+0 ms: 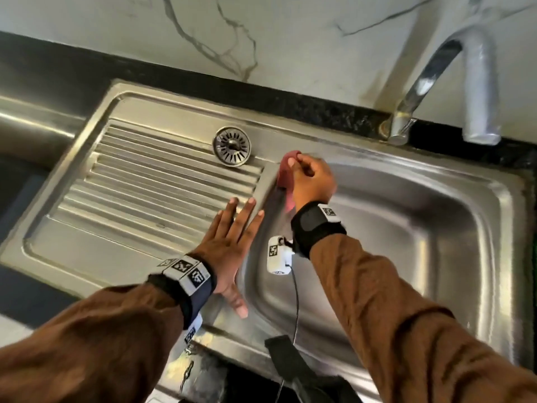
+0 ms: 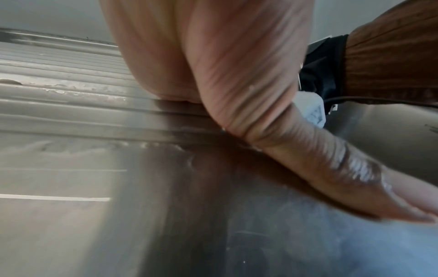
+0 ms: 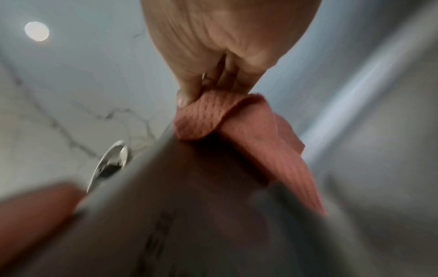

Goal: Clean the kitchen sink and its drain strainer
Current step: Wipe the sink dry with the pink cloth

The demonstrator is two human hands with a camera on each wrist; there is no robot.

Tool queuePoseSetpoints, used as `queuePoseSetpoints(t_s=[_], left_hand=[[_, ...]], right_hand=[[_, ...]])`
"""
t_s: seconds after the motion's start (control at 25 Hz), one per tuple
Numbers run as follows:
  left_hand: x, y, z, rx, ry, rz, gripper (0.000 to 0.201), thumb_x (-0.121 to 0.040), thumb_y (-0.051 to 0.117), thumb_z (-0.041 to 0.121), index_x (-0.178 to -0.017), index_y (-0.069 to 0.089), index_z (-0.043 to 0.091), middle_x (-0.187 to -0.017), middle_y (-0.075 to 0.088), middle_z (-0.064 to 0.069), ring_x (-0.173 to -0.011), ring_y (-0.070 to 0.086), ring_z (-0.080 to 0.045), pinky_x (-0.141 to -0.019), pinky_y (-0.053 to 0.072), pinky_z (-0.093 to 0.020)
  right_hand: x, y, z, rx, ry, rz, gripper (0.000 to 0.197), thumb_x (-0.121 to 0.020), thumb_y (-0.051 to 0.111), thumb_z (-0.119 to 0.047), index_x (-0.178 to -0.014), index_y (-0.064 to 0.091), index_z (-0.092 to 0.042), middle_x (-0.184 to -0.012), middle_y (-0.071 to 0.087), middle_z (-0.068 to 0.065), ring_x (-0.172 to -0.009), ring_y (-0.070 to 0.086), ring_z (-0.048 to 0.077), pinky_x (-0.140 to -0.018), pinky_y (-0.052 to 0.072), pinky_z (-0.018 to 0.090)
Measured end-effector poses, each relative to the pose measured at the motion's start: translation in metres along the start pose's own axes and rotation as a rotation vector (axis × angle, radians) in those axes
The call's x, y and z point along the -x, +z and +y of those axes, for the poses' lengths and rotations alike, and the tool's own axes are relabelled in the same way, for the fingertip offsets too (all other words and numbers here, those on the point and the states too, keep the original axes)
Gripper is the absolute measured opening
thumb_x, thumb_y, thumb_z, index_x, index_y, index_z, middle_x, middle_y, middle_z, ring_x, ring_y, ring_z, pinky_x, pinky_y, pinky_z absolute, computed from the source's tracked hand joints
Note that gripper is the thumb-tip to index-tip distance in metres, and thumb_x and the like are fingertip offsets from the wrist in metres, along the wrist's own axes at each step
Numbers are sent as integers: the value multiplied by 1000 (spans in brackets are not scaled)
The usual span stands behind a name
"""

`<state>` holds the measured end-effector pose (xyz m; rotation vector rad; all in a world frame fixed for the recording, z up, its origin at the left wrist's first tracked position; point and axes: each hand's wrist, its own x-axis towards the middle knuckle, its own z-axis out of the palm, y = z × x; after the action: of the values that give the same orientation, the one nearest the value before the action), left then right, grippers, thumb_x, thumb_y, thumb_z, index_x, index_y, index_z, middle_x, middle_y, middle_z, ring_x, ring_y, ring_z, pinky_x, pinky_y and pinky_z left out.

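A stainless steel sink [image 1: 436, 216] has a ribbed drainboard [image 1: 162, 181] on its left. The round metal drain strainer [image 1: 231, 146] lies on the drainboard's far edge, out of the basin. My right hand [image 1: 311, 181] grips a pink-red cloth [image 1: 286, 173] and holds it against the basin's upper left rim; the wrist view shows the cloth [image 3: 239, 127] bunched under curled fingers [image 3: 189, 91]. My left hand [image 1: 232, 237] rests flat on the drainboard beside the basin, fingers straight, thumb [image 2: 355, 178] along the rim.
A chrome tap [image 1: 453, 82] arches over the basin's far right corner. Behind the sink runs a dark stone counter strip [image 1: 319, 106] and a marble-patterned wall [image 1: 261, 30]. A black strap and cable [image 1: 293, 359] hang at the sink's near edge.
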<state>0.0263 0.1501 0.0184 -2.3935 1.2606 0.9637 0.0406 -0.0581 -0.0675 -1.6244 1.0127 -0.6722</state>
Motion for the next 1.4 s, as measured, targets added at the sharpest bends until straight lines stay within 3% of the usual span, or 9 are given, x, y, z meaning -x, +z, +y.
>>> queuePoseSetpoints(t_s=[0.24, 0.44, 0.64, 0.88, 1.04, 1.16, 1.24, 1.32, 1.4], left_hand=[[1, 4, -1, 6, 3, 37, 180, -22, 77, 82, -137, -46, 17, -141, -56, -5, -133, -47, -35, -114, -20, -48], [2, 4, -1, 12, -4, 37, 181, -20, 75, 82, -141, -41, 14, -143, -54, -4, -133, -46, -37, -118, -15, -49], [2, 1, 3, -8, -26, 16, 181, -21, 77, 82, -137, -46, 17, -142, -56, -5, -131, -48, -37, -118, -12, -54], [-3, 1, 4, -44, -52, -22, 181, -20, 78, 81, -137, -46, 20, -137, -60, -7, -128, -51, -39, -115, -18, -52], [-3, 1, 5, -41, -41, -4, 183, -18, 79, 81, -138, -45, 21, -136, -61, -5, -129, -48, -39, -114, -17, -52], [-1, -1, 6, -73, -63, -38, 185, -15, 78, 81, -138, -45, 19, -139, -58, -6, -133, -44, -40, -117, -14, -53], [-3, -6, 14, -146, -114, -78, 185, -18, 80, 80, -139, -43, 14, -144, -52, -13, -138, -36, -43, -119, -9, -54], [-8, -23, 49, -222, -139, -48, 169, -38, 80, 77, -148, -23, 2, -156, -26, -26, -146, -16, -47, -119, -2, -55], [-18, -31, 102, -150, 34, 118, 115, -70, 71, 63, -152, 15, 4, -159, 17, -24, -146, 20, -41, -121, 17, -49]], right_hand=[[50, -3, 12, -28, 125, -253, 11, -87, 71, -21, -98, 70, -20, -88, 70, -6, -84, 67, 14, -86, 54, 27], [98, -44, 24, 130, 343, -972, 13, -82, 76, -13, -84, 67, -22, -86, 70, 11, -82, 69, 34, -82, 56, 59], [118, -78, -4, 437, 176, -1489, 20, -80, 80, -16, -98, 72, -15, -86, 69, 0, -74, 66, 13, -73, 57, 30], [107, -134, -8, 826, 185, -1712, 19, -78, 79, -11, -88, 75, -27, -86, 71, -4, -75, 64, 13, -77, 60, 33], [94, -196, -2, 1133, 241, -1714, 18, -74, 84, -19, -70, 73, -33, -64, 69, -19, -73, 70, 12, -82, 58, 33], [90, -245, -14, 1232, 254, -1618, 15, -80, 75, -11, -80, 71, -26, -46, 59, -22, -42, 52, -5, -65, 48, 19], [90, -269, -19, 1248, 251, -1546, 17, -77, 80, -15, -87, 72, -27, -53, 61, -22, -49, 54, -6, -63, 46, 16], [92, -288, -22, 1255, 262, -1445, 19, -74, 84, -18, -85, 73, -29, -70, 67, -18, -71, 64, 4, -71, 50, 19], [94, -307, -22, 1223, 252, -1273, 20, -70, 85, -19, -83, 75, -31, -83, 72, -12, -85, 69, 13, -78, 55, 25]])
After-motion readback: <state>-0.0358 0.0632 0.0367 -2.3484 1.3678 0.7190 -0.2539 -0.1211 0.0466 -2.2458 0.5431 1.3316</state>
